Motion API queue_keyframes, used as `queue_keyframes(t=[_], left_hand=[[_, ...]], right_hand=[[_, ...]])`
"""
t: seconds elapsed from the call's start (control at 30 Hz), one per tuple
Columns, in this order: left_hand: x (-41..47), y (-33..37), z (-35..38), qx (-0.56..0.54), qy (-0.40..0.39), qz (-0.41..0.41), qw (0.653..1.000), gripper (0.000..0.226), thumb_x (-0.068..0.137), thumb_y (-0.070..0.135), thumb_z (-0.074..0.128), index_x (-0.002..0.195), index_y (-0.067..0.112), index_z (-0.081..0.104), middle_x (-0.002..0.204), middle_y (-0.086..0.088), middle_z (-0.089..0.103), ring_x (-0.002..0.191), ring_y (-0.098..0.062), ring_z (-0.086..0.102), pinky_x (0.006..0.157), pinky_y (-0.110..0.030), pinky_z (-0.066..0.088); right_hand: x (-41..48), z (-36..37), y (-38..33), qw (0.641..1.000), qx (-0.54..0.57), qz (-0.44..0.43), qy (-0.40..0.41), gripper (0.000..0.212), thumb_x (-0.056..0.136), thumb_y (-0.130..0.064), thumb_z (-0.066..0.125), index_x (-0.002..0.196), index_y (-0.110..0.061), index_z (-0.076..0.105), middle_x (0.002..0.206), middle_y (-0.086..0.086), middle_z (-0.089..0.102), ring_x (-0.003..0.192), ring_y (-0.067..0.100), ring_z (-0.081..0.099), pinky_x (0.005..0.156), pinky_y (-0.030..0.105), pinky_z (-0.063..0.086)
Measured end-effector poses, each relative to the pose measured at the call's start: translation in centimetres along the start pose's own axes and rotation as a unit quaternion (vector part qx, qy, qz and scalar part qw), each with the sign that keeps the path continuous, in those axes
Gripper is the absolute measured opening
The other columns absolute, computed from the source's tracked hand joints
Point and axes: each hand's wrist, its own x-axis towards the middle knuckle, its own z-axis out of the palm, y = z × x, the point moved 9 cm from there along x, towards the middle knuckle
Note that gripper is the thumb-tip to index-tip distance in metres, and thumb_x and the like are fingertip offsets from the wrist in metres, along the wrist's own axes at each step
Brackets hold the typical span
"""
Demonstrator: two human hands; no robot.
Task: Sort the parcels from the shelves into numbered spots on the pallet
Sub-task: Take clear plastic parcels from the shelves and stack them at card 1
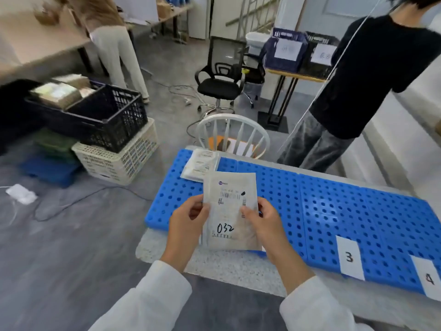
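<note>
We hold flat parcel point(230, 209) marked 032 w/ both hands, left hand point(188, 220) & right hand point(262, 218) pinching its side edges, above blue pallet point(334, 206), 2nd parcel point(200, 164) just beyond.

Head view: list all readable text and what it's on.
"032": handwritten on the near parcel.
"3": paper tag on the blue pallet.
"4": next paper tag.
Near parcel's printed label, far parcel, sheets on the far crates: too blurred.
</note>
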Motion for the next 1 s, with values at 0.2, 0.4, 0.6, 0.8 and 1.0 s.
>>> queue_keyframes(t=[0.2, 0.4, 0.6, 0.8, 1.0], left_hand=[[2.6, -3.3, -3.9, 0.002, 0.018, -0.038, 0.999, 0.018, 0.091, 0.017, 0.064, 0.105, 0.025, 0.070, 0.086, 0.004, 0.070, 0.078, -0.012, 0.065, 0.072, -0.021, 0.053], [7.9, -4.8, -5.2, 0.018, 0.027, -0.056, 0.998, 0.017, 0.090, 0.015, 0.065, 0.103, 0.024, 0.071, 0.084, 0.004, 0.070, 0.072, -0.005, 0.060, 0.066, -0.010, 0.047], [15.4, -4.8, -5.5, 0.036, 0.016, -0.061, 0.997, 0.019, 0.092, 0.015, 0.063, 0.106, 0.027, 0.068, 0.091, 0.003, 0.070, 0.078, -0.007, 0.064, 0.069, -0.015, 0.052], [23.2, -6.1, -4.1, 0.106, 0.011, -0.067, 0.992, 0.017, 0.092, 0.016, 0.062, 0.101, 0.029, 0.068, 0.097, 0.007, 0.060, 0.083, -0.005, 0.060, 0.070, -0.009, 0.046], [31.1, -9.1, -1.1, 0.149, -0.007, -0.074, 0.986, 0.014, 0.093, 0.017, 0.061, 0.100, 0.026, 0.067, 0.096, 0.008, 0.058, 0.078, -0.005, 0.056, 0.068, -0.012, 0.044]], right_hand=[[2.5, 5.6, 0.8, 0.999, -0.019, 0.024, -0.025, 0.026, 0.092, -0.022, 0.061, 0.117, -0.024, 0.055, 0.110, -0.008, 0.063, 0.098, 0.009, 0.062, 0.081, 0.029, 0.054], [7.1, 8.8, 0.6, 0.998, -0.015, 0.040, -0.036, 0.022, 0.092, -0.021, 0.061, 0.112, -0.026, 0.054, 0.106, -0.011, 0.062, 0.097, 0.008, 0.061, 0.082, 0.030, 0.053], [14.6, 11.4, -0.4, 0.998, -0.013, 0.044, -0.049, 0.022, 0.092, -0.023, 0.062, 0.113, -0.024, 0.055, 0.106, -0.010, 0.063, 0.096, 0.010, 0.063, 0.085, 0.036, 0.055], [22.2, 12.9, -0.7, 0.997, -0.008, 0.050, -0.055, 0.025, 0.094, -0.022, 0.059, 0.118, -0.024, 0.054, 0.103, -0.014, 0.061, 0.092, 0.003, 0.061, 0.071, 0.020, 0.050], [29.7, 14.0, 1.5, 0.996, -0.036, 0.072, -0.049, 0.028, 0.094, -0.024, 0.057, 0.122, -0.026, 0.053, 0.111, -0.008, 0.063, 0.099, 0.013, 0.063, 0.084, 0.033, 0.054]])
